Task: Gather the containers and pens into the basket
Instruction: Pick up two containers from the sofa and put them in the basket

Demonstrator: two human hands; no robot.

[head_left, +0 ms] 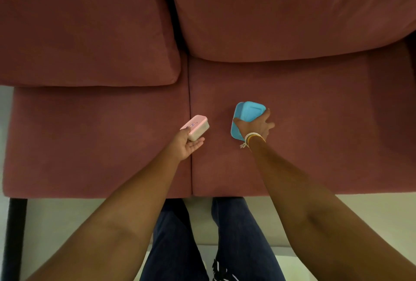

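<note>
A small container with a pink lid (196, 126) rests in my left hand (188, 144), thumb on the lid and fingers under its pale base, just above the seam between the two sofa seat cushions. To its right, my right hand (255, 126) grips a blue container (247, 112), tilted on its edge against the right seat cushion. The blue container's lower part is hidden behind my hand. No basket and no pens are in view.
A dark pink sofa (94, 136) fills the view, with two back cushions (281, 10) behind the seats. A black sofa leg (15, 235) stands at the lower left on a pale floor. My legs in dark jeans are below the seat's front edge.
</note>
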